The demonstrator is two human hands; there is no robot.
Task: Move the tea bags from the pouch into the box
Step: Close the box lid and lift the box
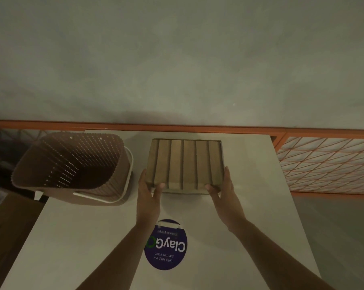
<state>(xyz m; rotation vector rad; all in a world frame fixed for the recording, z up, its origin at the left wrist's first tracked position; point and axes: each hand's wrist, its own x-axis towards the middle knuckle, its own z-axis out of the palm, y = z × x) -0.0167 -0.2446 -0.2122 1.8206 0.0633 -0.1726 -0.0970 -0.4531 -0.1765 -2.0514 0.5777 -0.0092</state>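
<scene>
Wooden box (184, 165) sits on the bench (250, 216), slots running away from the person; left hand (148, 197) and right hand (226, 196) grip its near corners, fingers (143, 174) curled round both sides. No pouch visible.

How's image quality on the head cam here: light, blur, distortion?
Head view: dim, with a greenish cast; soft throughout, so the small print on the purple round sticker is barely legible. Wide-angle bending shows in the orange rail. Soft shadows fall beside the wooden compartment box, which the left hand and right hand hold by its near corners. No glare.
</scene>
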